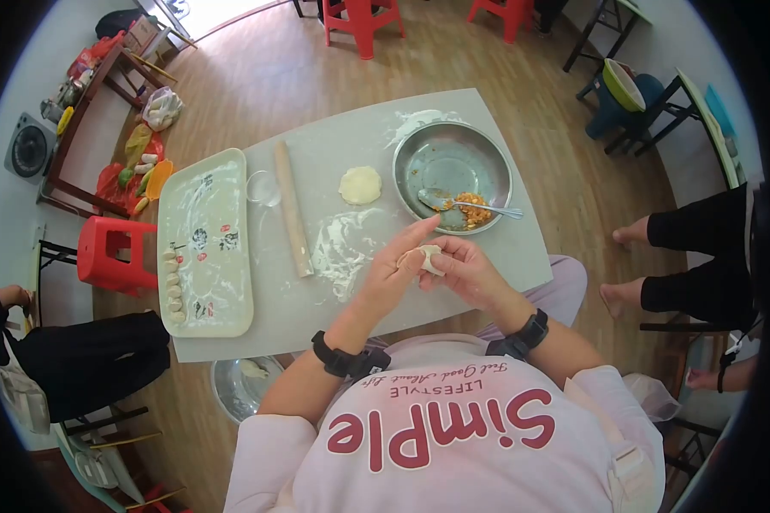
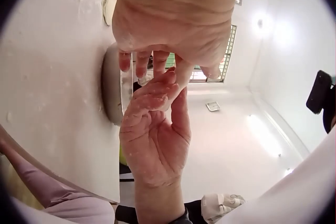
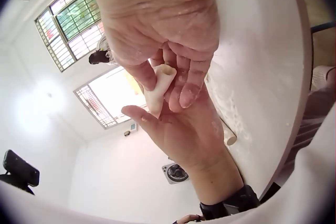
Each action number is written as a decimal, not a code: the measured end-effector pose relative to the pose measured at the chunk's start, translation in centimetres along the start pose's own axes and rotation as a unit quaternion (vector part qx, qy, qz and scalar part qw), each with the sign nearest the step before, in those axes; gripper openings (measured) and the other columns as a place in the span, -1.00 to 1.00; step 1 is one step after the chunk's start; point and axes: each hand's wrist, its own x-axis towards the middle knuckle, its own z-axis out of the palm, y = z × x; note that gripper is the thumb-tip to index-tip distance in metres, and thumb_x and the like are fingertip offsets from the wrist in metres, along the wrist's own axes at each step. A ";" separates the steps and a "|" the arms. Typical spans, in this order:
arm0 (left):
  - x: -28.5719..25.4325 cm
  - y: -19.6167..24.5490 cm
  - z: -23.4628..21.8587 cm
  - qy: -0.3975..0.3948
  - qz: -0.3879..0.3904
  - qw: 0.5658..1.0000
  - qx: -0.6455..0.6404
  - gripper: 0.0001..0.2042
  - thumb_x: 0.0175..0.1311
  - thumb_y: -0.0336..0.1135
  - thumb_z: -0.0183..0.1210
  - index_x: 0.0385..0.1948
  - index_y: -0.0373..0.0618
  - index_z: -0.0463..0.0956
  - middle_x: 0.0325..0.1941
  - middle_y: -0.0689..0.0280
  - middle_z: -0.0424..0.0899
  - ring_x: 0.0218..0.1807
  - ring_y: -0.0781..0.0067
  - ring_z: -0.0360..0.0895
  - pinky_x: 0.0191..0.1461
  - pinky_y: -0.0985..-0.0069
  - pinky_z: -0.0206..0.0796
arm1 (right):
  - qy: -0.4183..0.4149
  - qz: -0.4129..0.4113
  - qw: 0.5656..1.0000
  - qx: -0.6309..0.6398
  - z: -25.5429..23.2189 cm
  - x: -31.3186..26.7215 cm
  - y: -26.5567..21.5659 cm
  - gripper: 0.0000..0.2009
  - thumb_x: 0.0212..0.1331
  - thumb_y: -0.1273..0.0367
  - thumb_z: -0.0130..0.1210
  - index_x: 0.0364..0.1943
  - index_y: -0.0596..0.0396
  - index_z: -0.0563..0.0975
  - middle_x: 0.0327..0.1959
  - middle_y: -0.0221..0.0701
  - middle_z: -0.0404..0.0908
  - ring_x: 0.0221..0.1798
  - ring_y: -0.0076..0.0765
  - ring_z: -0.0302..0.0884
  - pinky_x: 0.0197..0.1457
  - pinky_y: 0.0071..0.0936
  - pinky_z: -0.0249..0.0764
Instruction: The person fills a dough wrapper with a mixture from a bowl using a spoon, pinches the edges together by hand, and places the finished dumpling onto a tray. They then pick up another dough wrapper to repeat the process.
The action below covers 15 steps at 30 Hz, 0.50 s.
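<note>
A folded piece of pale dough is between the two hands, above the table's near edge. My right hand pinches it between thumb and fingers; one end of the dough shows a small opening. Against it lies my left hand, fingers extended and thumb held apart from the dough in the right wrist view. The left wrist view hides the dough behind the fingers. Just beyond the hands stands a metal bowl with orange filling and a spoon.
On the table lie a flat dough round, a rolling pin, loose flour and a clear round lid or dish. A tray at left holds several small dough pieces. People stand at both sides.
</note>
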 end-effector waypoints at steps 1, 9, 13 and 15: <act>0.0 0.1 0.1 -0.001 0.000 1.000 -0.001 -0.45 0.44 -0.04 -0.13 0.33 -0.21 0.20 0.36 0.16 0.31 0.35 0.30 0.25 0.34 0.39 0.12 | -0.002 0.000 1.000 0.004 -0.1 0.0 0.1 -0.73 0.29 0.33 0.09 -0.02 0.20 0.47 -0.18 -0.25 0.59 -0.22 -0.40 0.59 -0.12 -0.42 0.54; 0.0 0.1 0.6 0.034 0.107 0.992 0.049 -0.40 0.42 0.01 -0.14 0.37 -0.20 0.10 0.33 0.09 0.35 0.35 0.28 0.26 0.34 0.38 0.12 | 0.008 0.000 1.000 -0.002 0.0 0.0 0.3 -0.72 0.29 0.32 0.09 -0.03 0.21 0.48 -0.16 -0.26 0.60 -0.24 -0.42 0.60 -0.14 -0.44 0.54; -0.3 1.0 -0.5 0.032 0.069 0.997 -0.016 -0.36 0.31 -0.17 0.11 0.36 -0.21 0.11 0.33 0.09 0.34 0.36 0.27 0.28 0.33 0.42 0.17 | 0.032 -0.026 0.988 -0.145 0.4 0.0 -0.7 -0.73 0.30 0.35 0.08 -0.01 0.21 0.45 -0.19 -0.32 0.61 -0.26 -0.49 0.59 -0.18 -0.52 0.55; -0.5 1.0 -1.2 0.016 -0.031 0.995 0.094 -0.39 0.22 -0.30 0.19 0.31 -0.22 0.21 0.20 0.12 0.48 0.23 0.32 0.43 0.24 0.45 0.27 | 0.045 -0.058 0.984 -0.165 0.7 0.0 -0.6 -0.73 0.30 0.37 0.08 0.00 0.20 0.43 -0.21 -0.33 0.61 -0.26 -0.53 0.59 -0.19 -0.55 0.54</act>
